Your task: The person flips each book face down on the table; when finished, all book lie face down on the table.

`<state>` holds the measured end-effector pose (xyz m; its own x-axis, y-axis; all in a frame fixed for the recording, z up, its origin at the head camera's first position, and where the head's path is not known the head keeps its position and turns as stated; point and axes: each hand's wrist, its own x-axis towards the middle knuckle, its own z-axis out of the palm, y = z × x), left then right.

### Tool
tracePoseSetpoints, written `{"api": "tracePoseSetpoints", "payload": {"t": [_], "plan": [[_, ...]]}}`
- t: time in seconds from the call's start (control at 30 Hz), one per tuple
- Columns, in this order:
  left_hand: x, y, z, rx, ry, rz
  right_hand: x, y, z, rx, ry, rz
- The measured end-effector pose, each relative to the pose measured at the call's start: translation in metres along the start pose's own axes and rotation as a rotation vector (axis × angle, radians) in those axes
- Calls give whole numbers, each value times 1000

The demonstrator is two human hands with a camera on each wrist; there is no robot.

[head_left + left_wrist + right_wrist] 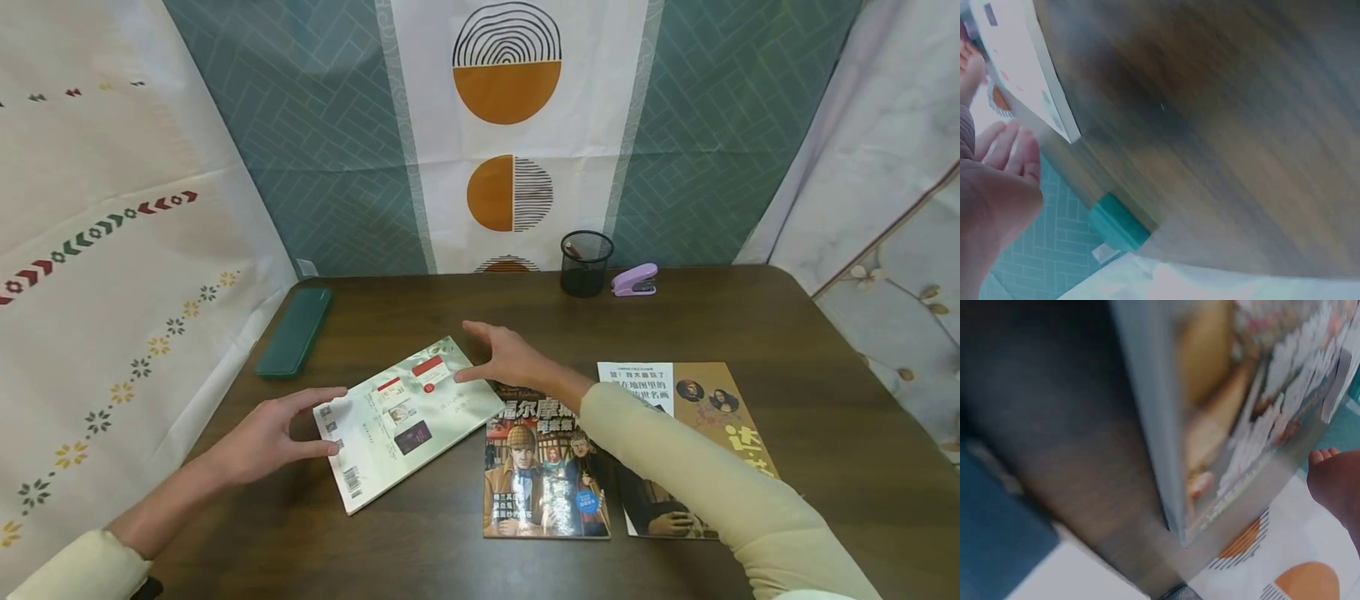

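A pale green magazine (408,425), back cover up with a barcode in one corner, lies slanted on the table left of centre. At its left edge is my left hand (270,437), thumb and fingers spread apart over the margin. My right hand (510,358) reaches over its upper right part, the fingers extended and spread. Under the right forearm lies a detective comic magazine (536,483), partly hidden by the sleeve. In the left wrist view the left hand (1000,187) shows relaxed fingers beside the pale magazine (1025,75).
Right of the comic lies a brown-and-white art magazine (705,400), partly covered by the right arm. A dark green case (295,333) sits at the table's left edge. Along the back stand a black mesh pen holder (583,271) and a lilac stapler (634,280).
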<state>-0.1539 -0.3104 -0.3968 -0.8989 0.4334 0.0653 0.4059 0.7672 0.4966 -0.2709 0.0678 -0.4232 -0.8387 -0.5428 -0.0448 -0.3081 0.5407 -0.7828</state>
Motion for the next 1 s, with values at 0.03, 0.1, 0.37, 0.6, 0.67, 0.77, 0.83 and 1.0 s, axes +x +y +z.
{"api": "tracePoseSetpoints", "payload": {"t": [0.03,0.1,0.37,0.6,0.67,0.77,0.83,1.0], "plan": [[1,-1,0,18,-16,16,-3,0,1,-3,-1,0],[4,-4,0,59,-40,39,-10,0,5,-3,-1,-1],[12,-17,0,165,-104,70,-37,-5,23,-29,31,-29],[19,-24,0,171,-155,60,-58,-16,37,-54,93,0],[21,-25,0,183,-166,61,-61,-18,40,-77,107,-14],[24,-27,0,195,-177,63,-63,-21,44,-105,119,-32],[24,-27,0,196,-185,60,-63,-22,45,-121,126,-33],[25,-26,0,186,-211,43,-64,-24,47,-135,143,4]]}}
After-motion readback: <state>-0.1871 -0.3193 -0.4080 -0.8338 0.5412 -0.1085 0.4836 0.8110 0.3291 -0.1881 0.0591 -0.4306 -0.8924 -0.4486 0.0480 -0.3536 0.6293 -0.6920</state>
